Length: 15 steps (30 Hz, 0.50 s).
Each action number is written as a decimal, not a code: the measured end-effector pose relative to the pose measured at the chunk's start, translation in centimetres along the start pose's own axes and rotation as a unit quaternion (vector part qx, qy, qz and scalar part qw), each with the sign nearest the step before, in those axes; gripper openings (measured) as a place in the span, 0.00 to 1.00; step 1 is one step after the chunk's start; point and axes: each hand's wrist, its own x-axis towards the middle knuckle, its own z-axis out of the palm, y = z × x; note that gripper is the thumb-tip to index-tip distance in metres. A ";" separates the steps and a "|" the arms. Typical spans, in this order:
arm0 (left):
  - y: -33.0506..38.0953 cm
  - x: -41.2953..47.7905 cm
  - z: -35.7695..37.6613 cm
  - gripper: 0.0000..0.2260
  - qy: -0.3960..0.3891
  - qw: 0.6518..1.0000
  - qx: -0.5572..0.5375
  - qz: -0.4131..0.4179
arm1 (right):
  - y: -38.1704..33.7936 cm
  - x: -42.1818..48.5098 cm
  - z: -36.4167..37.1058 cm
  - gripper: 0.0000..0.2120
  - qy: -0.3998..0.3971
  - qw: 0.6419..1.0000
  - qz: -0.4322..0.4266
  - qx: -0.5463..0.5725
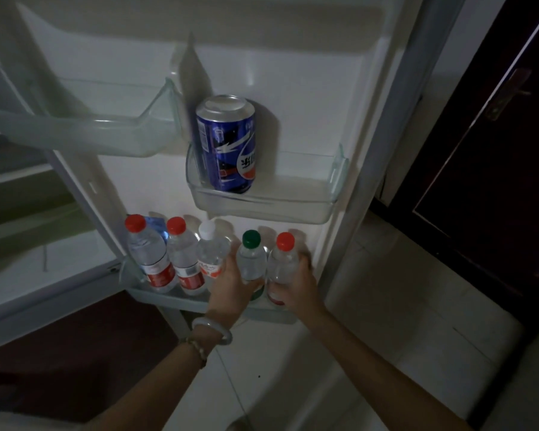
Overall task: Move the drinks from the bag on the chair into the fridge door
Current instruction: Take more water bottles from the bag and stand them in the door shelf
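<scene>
Fridge door (293, 88) is hanging wide open and taking up most of the view, w/ its racks facing the person so drinks can go straight in. Bottom shelf (156, 298) is doing the heavy work: five bottles are standing upright in a row along it, packed shoulder to shoulder, prob. bc the rail is holding them up and the row is using the width. Middle shelf (262, 203) is carrying just one blue can (226, 144), sitting at its left end, looks upside down, leaning a bit on the rail. Top-left shelf (84, 135) is sitting bare. Both arms are reaching in low now. Left hand (231, 286) is wrapping round the green-cap bottle (251, 259), fingers curled on its body, steadying it beside the white-cap bottle (210, 253). Right hand (296, 286) is gripping the red-cap bottle (283, 262) at the far right end, fingers closed round its lower half; fingertips are blurring, so it's prob. mid-move. Both bottles are looking seated or nearly seated on the shelf — can't tell if bases are fully down. Two more red-cap bottles (151, 256) are standing at the left end, w/ smth blue tucked behind them, too hidden to name. Bag and chair aren't in view, so can't say how many drinks are left to fetch.
</scene>
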 end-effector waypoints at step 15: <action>-0.7 -5.6 -0.3 0.33 0.097 0.975 0.081 0.182 | 1.2 -2.6 -5.2 0.19 -0.029 0.992 -0.101 -0.066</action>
